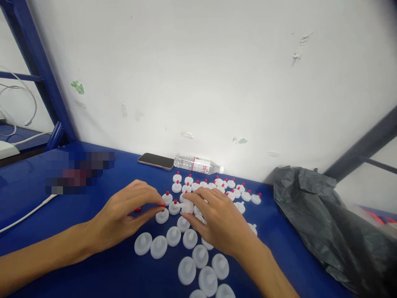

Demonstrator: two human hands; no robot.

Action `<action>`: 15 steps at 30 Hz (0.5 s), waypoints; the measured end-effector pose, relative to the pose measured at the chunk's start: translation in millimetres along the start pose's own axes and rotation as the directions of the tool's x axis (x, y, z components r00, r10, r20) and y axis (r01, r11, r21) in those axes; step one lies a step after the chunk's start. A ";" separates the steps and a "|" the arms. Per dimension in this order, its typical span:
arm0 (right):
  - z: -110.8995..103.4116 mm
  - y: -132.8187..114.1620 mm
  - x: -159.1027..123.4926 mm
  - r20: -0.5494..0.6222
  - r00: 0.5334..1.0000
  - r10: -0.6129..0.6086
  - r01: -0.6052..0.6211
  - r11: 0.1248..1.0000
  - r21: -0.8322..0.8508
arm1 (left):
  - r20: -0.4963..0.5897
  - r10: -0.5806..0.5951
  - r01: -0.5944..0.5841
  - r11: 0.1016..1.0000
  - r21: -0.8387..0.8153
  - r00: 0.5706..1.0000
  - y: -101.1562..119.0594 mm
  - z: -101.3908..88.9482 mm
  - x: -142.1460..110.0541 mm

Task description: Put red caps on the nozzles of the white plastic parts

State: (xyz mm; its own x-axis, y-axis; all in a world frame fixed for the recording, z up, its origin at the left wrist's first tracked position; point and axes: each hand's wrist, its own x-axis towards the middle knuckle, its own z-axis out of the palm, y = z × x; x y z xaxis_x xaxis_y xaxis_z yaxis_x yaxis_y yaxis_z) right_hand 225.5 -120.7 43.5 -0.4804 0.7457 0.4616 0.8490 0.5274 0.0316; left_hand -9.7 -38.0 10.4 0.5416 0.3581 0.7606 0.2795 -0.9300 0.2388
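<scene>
My left hand (133,207) has its thumb and forefinger pinched at the red tip (163,205) of a white nozzle lid (161,216) on the blue table. Between the fingers of my right hand (214,211) is another white nozzle lid (187,207), tipped sideways so its bare spout points left. Just left of it stands a lid with a red tip (174,207). Small red pieces (137,209) lie behind my left fingers, partly hidden. Nearer to me, several untipped lids (159,247) lie with their hollow undersides up.
Several red-tipped lids (176,187) stand in a group toward the wall. Behind them lie a phone (156,160) and a clear plastic bottle (198,164). A dark plastic bag (313,219) slumps at the right. A white cable (29,213) crosses the blue table (102,273) at left.
</scene>
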 end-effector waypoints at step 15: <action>7.9 -14.7 2.2 -0.127 0.984 -0.127 0.131 0.991 0.020 | 0.050 0.100 -0.100 0.995 0.003 0.994 2.6 3.0 -3.1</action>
State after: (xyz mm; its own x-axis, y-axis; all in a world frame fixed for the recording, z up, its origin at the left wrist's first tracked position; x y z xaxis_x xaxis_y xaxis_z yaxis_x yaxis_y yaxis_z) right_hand 210.2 -123.6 37.0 -0.5524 0.6147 0.5631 0.7744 0.6284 0.0737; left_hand -8.3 -41.3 6.8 0.6055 0.2669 0.7497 0.2262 -0.9610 0.1593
